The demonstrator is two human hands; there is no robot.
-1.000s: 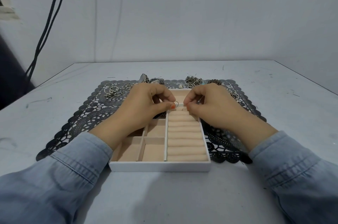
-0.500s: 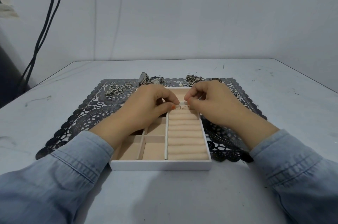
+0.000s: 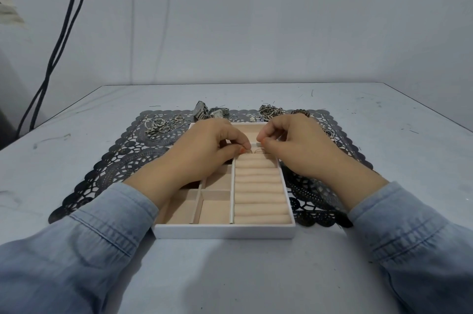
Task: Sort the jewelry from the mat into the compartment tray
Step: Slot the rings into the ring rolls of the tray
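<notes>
A white compartment tray (image 3: 225, 233) with beige lining sits on a black lace mat (image 3: 120, 160). Its right half is a column of ring rolls (image 3: 258, 193). My left hand (image 3: 204, 149) pinches a thin ring (image 3: 249, 151) between thumb and forefinger at the far end of the rolls. My right hand (image 3: 294, 144) pinches a second thin ring (image 3: 260, 151) right beside it. Both rings stand upright at the same far slot. The tray's far left compartments are hidden under my left hand.
Loose rings (image 3: 163, 125) lie on the mat's far left. Two watches (image 3: 211, 112), a heap of chains (image 3: 271, 111) and a bracelet (image 3: 300, 112) sit along its far edge. Dark cables (image 3: 58, 47) hang at the left wall. The near left compartments (image 3: 215, 211) hold nothing.
Both hands have shifted slightly away from me along the tray. The two rings now stand close together at the far ring slot.
</notes>
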